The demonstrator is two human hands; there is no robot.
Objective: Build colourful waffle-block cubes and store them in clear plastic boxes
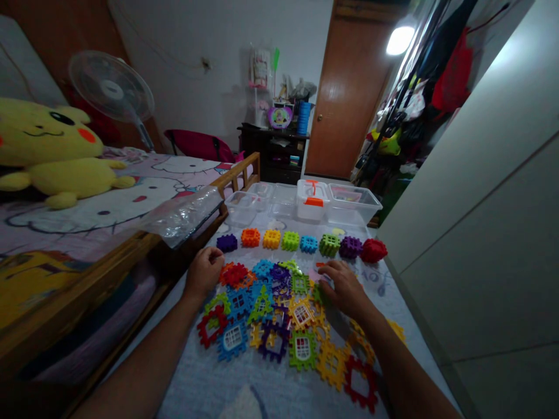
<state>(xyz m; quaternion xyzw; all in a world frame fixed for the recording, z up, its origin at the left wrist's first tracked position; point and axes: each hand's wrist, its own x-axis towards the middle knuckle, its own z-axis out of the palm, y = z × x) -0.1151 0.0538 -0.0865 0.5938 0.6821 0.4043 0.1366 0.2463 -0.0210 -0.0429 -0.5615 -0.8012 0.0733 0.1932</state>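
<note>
My left hand (205, 272) rests at the left edge of the blue cloth with its fingers curled in, and nothing shows in it. Close beside it lie red (234, 274) and orange interlocking plastic building pieces. Over the right side of the loose pile is my right hand (343, 285), its fingers apart and reaching down by a green piece (320, 295) that they partly hide. A small orange-red piece (321, 265) lies at its fingertips. Blue window pieces (233, 339), a green tree-shaped piece (262, 305), a purple frame (275, 342) and yellow pieces (332, 364) overlap between my forearms.
Behind the pile runs a row of colour-sorted stacks, from purple (227, 242) to red (374, 250). Clear plastic bins (354, 201) and a lidded box with an orange latch (313, 201) stand beyond. A wooden bed rail (174, 244) borders the left, a white cabinet (480, 203) the right.
</note>
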